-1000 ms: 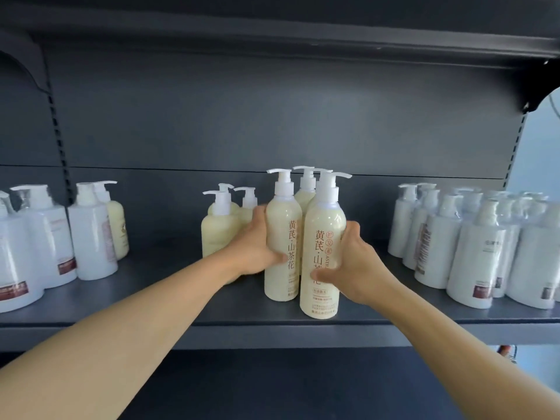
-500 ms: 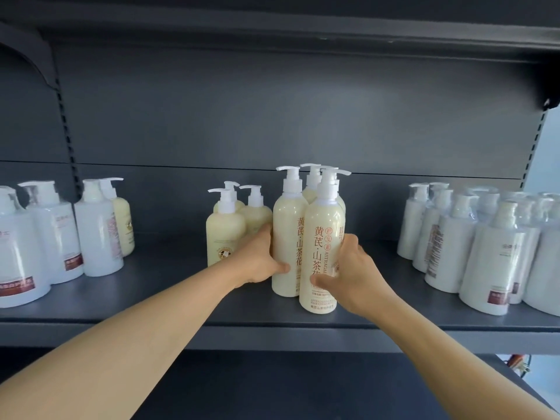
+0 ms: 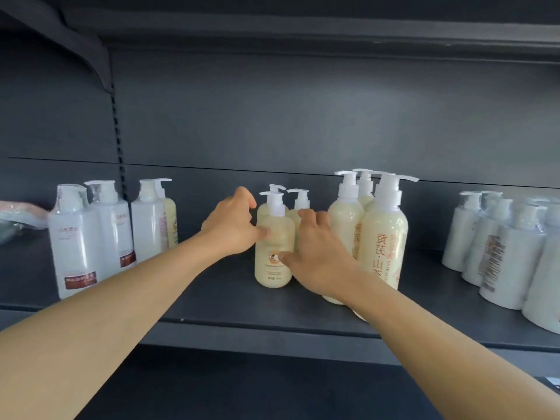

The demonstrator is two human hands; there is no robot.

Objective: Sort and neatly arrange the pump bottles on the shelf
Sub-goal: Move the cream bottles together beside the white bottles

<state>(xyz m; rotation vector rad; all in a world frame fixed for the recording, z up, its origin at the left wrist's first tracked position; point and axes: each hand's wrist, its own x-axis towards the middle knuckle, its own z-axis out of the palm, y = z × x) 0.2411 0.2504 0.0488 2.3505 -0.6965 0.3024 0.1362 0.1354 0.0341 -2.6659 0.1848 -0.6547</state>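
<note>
Now, step in hand: both hands close on the short cream bottle (image 3: 274,253) at the front of its small cluster on the shelf (image 3: 230,301); my guess is it gets squared up or moved.
Left grip: left hand (image 3: 231,230) curls loosely, thumb against the short cream bottle's left shoulder, fingers arched above it, not yet wrapped round.
Right grip: right hand (image 3: 318,253) has its thumb on the label and fingers spread behind; whether they clasp the body I cannot tell.
Neighbours: two more short bottles stand just behind it; the tall cream bottles (image 3: 383,247) stand just to its right, touching the right forearm.
Left of it: white bottles (image 3: 91,237), well apart.
Far right of it: wrapped white bottles (image 3: 497,250).
How to do it well: hold low on the body, not the pump; keep the right forearm off the tall bottles so none topple; turn the label forward.
</note>
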